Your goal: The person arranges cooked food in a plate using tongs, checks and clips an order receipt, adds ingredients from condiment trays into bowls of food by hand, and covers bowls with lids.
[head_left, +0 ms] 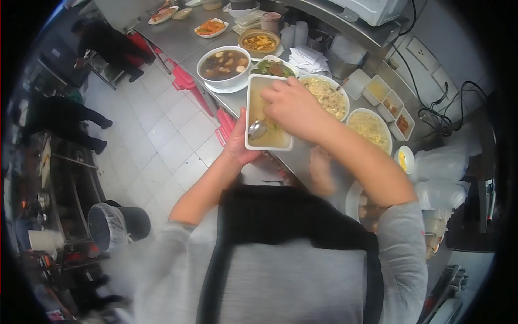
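A white rectangular container (289, 141) holding yellowish liquid with green bits is tilted in front of me. My left hand (241, 141) is closed around its lower left side. Over the container's upper right part is my right hand (287, 105), its fingers bent together on a metal spoon (257, 129). The spoon's bowl rests in the liquid, while its handle is mostly hidden by the fingers. Just beyond the container stand a white bowl of dark soup (224, 66) and a plate of greens (275, 67). Beside my right forearm is a bowl of pale food with brown bits (327, 97).
Another bowl of yellowish food (369, 129) and several small condiment tubs (377, 89) line the steel counter (178, 40). A clay pot (259, 42) stands farther back. To the left are two people in dark clothes, a lined bin (110, 227) and pink stools (186, 83).
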{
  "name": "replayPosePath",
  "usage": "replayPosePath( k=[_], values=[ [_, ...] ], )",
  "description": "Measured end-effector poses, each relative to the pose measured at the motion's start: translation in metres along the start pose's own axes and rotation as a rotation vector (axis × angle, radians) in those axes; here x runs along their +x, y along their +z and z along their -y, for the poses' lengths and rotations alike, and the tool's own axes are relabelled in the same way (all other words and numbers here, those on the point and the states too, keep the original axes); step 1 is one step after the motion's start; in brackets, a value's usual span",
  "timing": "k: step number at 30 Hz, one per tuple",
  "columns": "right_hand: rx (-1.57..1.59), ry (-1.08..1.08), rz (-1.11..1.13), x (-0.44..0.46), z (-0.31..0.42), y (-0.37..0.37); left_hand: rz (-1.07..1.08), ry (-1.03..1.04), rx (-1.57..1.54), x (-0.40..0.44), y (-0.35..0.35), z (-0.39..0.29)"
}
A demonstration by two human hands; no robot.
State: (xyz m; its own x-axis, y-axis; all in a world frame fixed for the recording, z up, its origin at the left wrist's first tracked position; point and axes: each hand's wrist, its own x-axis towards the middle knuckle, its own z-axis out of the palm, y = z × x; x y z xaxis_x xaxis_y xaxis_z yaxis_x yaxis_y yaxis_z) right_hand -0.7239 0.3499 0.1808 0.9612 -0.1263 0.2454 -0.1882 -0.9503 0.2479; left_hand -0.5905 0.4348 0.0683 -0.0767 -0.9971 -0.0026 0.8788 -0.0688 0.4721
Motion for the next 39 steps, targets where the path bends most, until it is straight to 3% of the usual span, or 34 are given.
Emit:
replayPosePath(
  k=[2, 5, 8, 9, 13, 16, 17, 20, 21, 24, 27, 30, 33, 36, 39],
  values=[
    [-0.042, -0.067, 0.043, 0.025, -0.005, 0.007, 0.014, 0.004, 0.032, 0.000, -0.003, -0.021],
    [-0.086, -0.112, -0.099, 0.066, -0.016, -0.004, 0.057, 0.048, 0.142, 0.009, -0.021, -0.066],
    [-0.033, 0.069, 0.075, 0.112, -0.033, -0.006, 0.070, 0.084, 0.295, 0.032, -0.042, -0.133],
    [0.117, 0.190, 0.059, 0.126, -0.038, -0.006, 0.056, 0.085, 0.348, 0.043, -0.052, -0.159],
    [0.231, 0.397, -0.069, 0.169, -0.070, 0.044, -0.180, 0.185, 0.734, 0.091, -0.058, -0.238],
    [0.486, 0.617, -0.288, 0.188, -0.076, 0.089, -0.155, 0.196, 1.053, 0.135, -0.061, -0.272],
    [0.526, 0.621, -0.465, 0.194, -0.072, 0.113, -0.096, 0.230, 1.121, 0.146, -0.058, -0.275],
    [0.534, 0.650, -0.306, 0.202, -0.070, 0.183, 0.086, 0.246, 1.581, 0.175, -0.062, -0.279],
    [0.506, 0.677, -0.315, 0.203, -0.066, 0.183, 0.093, 0.230, 1.598, 0.186, -0.068, -0.282],
    [0.693, 0.785, -0.627, 0.204, -0.059, 0.178, 0.075, 0.331, 1.630, 0.205, -0.081, -0.285],
    [0.539, 0.537, -0.551, 0.202, -0.058, 0.200, 0.093, 0.307, 1.886, 0.206, -0.080, -0.280],
    [0.663, 0.817, -0.761, 0.207, -0.055, 0.191, 0.048, 0.418, 1.820, 0.212, -0.078, -0.286],
    [0.504, 0.559, -0.618, 0.212, -0.059, 0.201, 0.027, 0.371, 1.935, 0.207, -0.070, -0.283],
    [0.658, 0.881, -0.776, 0.220, -0.054, 0.188, -0.070, 0.544, 1.879, 0.209, -0.067, -0.287],
    [0.490, 0.606, -0.565, 0.215, -0.061, 0.212, 0.044, 0.475, 2.066, 0.204, -0.064, -0.283]
  ],
)
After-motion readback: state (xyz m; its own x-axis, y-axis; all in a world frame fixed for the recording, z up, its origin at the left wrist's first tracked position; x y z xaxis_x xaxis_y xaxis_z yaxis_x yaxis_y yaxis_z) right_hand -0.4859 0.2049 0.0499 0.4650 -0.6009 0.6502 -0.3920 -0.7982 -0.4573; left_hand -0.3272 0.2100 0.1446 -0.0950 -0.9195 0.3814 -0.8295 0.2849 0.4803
